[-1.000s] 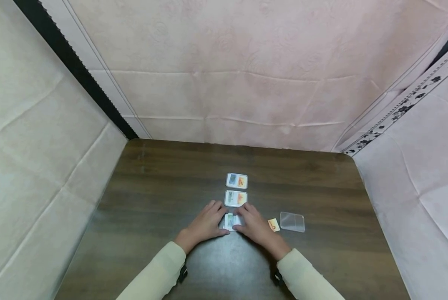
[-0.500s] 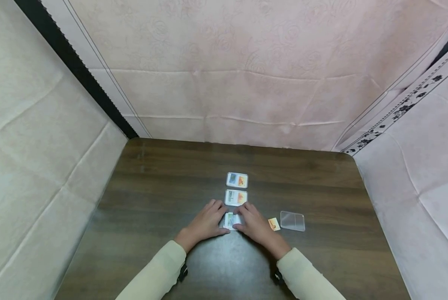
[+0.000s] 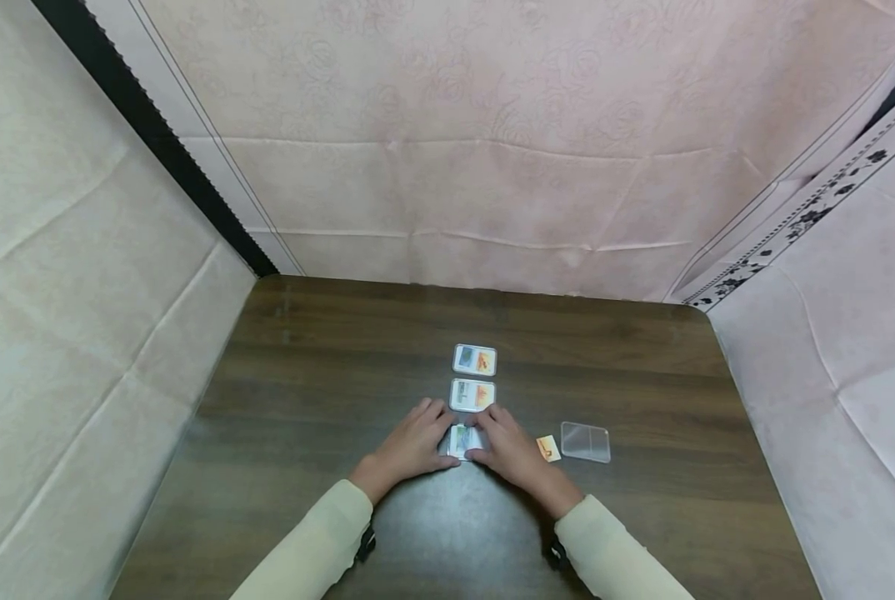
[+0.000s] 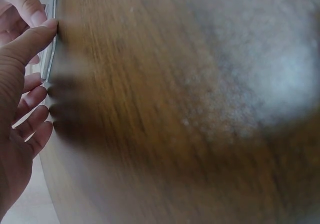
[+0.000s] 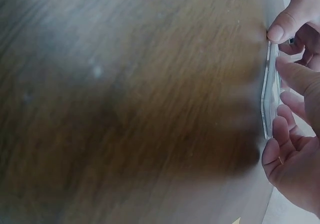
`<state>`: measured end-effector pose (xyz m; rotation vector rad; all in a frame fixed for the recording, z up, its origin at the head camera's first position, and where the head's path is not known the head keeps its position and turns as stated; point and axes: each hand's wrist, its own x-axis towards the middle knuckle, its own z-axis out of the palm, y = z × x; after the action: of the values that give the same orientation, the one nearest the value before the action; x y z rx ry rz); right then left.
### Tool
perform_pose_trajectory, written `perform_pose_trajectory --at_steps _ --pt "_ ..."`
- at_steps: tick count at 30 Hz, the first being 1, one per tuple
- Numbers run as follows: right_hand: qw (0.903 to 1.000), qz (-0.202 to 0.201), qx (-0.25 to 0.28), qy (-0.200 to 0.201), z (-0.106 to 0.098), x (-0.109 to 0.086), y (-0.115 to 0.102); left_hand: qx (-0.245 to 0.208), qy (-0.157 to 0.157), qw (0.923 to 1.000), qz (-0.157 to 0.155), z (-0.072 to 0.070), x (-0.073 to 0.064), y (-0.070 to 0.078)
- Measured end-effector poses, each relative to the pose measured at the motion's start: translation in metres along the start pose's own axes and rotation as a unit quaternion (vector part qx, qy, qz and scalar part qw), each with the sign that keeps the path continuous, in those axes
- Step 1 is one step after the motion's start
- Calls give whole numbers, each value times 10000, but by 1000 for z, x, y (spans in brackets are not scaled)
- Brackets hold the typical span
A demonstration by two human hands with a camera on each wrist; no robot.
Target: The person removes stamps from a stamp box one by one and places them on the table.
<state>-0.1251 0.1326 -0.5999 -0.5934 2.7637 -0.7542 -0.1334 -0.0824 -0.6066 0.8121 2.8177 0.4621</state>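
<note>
A flat clear plastic case with a blue-green picture inside lies on the table between both hands. Around its left end, my left hand grips with thumb near and fingers beyond. My right hand holds the right end, its thumb over the case and fingers at the far and right edges. Seen edge-on in the left wrist view, the case meets the left thumb. In the right wrist view the case has slightly bent-looking transparent edges. Fingers hide both of its ends.
Two similar picture cases, a near one and a far one, lie in line beyond the hands. Right of the right hand are a small orange picture card and a clear case part. Cloth walls border the wooden table.
</note>
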Motion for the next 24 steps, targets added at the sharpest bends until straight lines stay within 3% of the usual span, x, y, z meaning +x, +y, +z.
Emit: perform_pose_trajectory --at_steps 8,24 --pt "9999 -28 -114 42 -1 0 -1 -29 26 10000 27 -1 -1 1" --pt "9996 -43 281 -1 -2 4 -1 -71 36 10000 -8 -1 -1 1"
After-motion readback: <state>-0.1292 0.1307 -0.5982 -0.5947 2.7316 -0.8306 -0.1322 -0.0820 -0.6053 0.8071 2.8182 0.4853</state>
